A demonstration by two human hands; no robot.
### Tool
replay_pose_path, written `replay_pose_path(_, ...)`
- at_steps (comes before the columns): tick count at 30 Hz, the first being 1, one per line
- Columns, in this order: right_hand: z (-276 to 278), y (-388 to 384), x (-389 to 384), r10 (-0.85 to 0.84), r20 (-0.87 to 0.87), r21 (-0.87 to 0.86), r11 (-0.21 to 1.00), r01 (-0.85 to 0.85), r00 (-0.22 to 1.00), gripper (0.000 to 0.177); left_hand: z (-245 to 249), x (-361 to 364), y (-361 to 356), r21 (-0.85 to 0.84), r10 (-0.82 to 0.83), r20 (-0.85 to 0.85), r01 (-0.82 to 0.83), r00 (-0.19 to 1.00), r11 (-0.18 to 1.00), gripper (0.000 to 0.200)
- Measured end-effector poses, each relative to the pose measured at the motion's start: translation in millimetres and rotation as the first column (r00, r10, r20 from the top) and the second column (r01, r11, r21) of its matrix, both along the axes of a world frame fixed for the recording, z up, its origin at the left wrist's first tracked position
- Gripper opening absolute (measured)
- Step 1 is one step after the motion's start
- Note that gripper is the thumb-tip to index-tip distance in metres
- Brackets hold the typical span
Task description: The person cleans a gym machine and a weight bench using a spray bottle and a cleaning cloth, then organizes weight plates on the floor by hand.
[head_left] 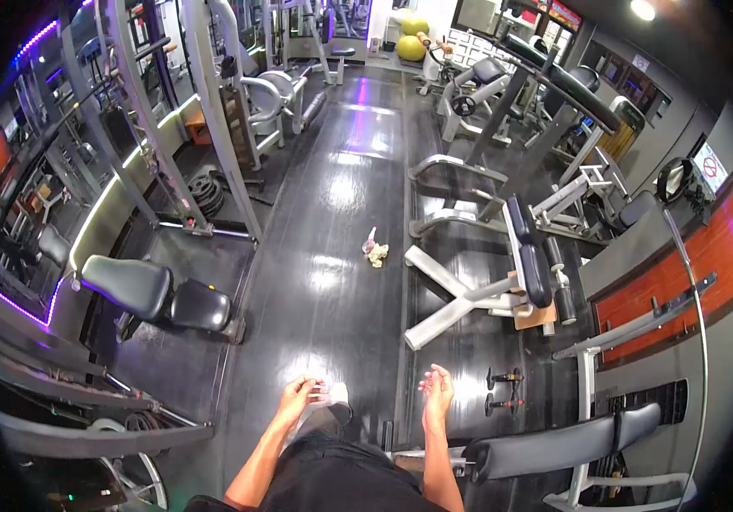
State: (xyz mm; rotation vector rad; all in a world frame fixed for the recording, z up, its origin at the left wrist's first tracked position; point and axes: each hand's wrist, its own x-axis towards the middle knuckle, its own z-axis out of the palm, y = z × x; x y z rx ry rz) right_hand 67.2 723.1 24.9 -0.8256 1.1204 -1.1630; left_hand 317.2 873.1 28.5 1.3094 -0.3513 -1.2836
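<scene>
Both hands are held out low in front of the body, apart from each other, over the dark floor. My left hand has its fingers bent but apart, with nothing seen in it. My right hand is raised with the palm turned inward and the fingers apart, holding nothing. A spray bottle and a crumpled yellowish cloth lie on the black floor ahead, out of reach of both hands. Beside my right forearm is a padded black bench.
An adjustable bench stands at the left by a cable machine. To the right are a white-framed bench, push-up handles and a red-brown door. Yellow exercise balls sit at the far end.
</scene>
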Motion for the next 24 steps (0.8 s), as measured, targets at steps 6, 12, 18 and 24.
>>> replay_pose_path(6,5.1,-73.9,37.9,0.131,-0.113,0.010,0.991,-0.130,0.985,0.021,23.0,57.2,-108.1,0.029,-0.172,0.065,0.170,0.983,0.985,0.021)
replay_pose_path(12,2.8,-155.1,64.9,0.159,-0.166,0.066,0.987,-0.150,0.973,0.018,23.0,112.1,-207.4,-0.039,-0.375,0.140,0.383,0.917,0.923,0.024)
replay_pose_path(18,-21.5,-267.7,116.5,0.126,-0.139,0.096,0.989,-0.113,0.982,0.018,-1.4,133.8,-323.5,-0.018,-0.219,-0.017,0.219,0.975,0.976,0.023)
replay_pose_path(24,-42.4,-385.9,172.4,0.198,-0.106,0.176,0.968,-0.177,0.975,0.021,-24.2,150.0,-423.2,0.056,-0.121,-0.120,0.128,0.985,0.990,0.025)
